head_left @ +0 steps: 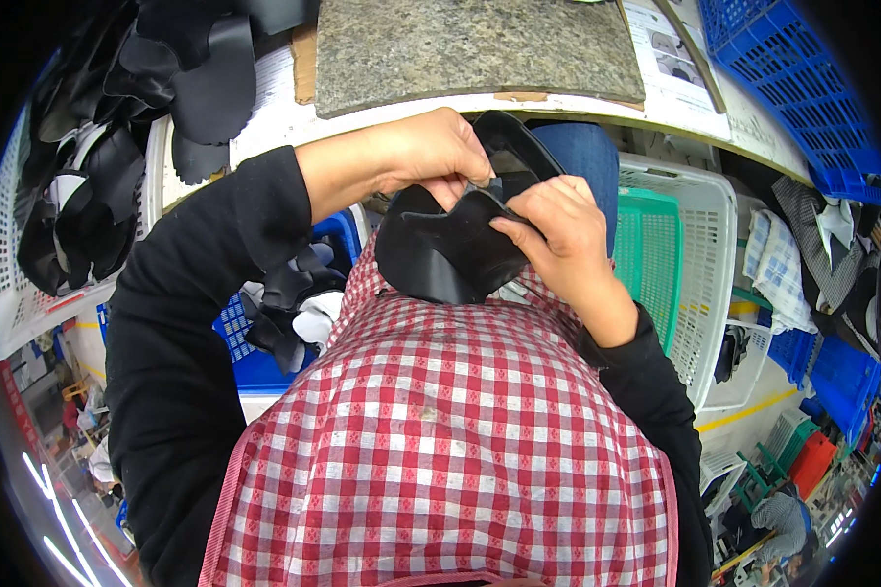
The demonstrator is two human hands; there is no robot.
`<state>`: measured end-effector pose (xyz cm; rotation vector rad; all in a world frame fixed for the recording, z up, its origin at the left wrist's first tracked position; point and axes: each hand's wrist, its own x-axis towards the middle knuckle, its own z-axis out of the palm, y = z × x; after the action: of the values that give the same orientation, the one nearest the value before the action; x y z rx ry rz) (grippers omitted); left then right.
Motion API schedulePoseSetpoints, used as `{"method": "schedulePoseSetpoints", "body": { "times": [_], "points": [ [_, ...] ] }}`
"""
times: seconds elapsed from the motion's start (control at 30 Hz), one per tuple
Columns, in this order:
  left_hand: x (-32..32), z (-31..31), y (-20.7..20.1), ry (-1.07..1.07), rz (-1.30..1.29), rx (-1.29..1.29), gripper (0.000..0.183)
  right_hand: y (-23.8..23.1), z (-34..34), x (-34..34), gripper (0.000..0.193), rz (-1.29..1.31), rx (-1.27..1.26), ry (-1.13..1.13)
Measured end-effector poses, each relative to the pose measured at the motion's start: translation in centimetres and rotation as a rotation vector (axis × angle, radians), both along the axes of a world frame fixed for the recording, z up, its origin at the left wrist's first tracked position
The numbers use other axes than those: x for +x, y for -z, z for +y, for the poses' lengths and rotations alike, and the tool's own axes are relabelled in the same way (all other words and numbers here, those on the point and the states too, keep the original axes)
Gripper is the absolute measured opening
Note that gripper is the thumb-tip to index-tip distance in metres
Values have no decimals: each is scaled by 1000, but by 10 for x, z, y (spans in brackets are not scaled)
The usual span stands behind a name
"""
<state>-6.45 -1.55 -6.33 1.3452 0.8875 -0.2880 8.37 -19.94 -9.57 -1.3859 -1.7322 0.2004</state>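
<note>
A black leather shoe upper (450,256) is held up in front of my apron, just short of the table edge. My left hand (431,155) is closed, its fingertips pinching the inner edge of the upper near its middle. With thumb and bent fingers, my right hand (565,230) grips the rim of the same piece on its right side. A curved black band of the piece rises beyond both hands, toward the table. What lies between my left fingertips is partly hidden.
A speckled stone slab (480,49) lies on the white table (754,125). Black leather pieces (215,83) are heaped at the far left, above a white basket (20,313). A blue crate (255,367) sits by my lap; green (646,254) and white baskets (707,264) stand to the right.
</note>
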Motion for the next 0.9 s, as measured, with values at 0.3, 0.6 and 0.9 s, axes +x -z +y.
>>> {"method": "schedulePoseSetpoints", "body": {
  "times": [0.3,0.6,0.9],
  "points": [
    [-14,-9,-17,133,-82,138,21,-2,-1,-9,27,-45,-6,5],
    [-11,5,-43,351,-299,236,26,-5,1,-3,27,-7,-178,65],
    [-11,16,-35,472,-310,206,31,-4,2,-1,29,3,-216,67]
  ]
}}
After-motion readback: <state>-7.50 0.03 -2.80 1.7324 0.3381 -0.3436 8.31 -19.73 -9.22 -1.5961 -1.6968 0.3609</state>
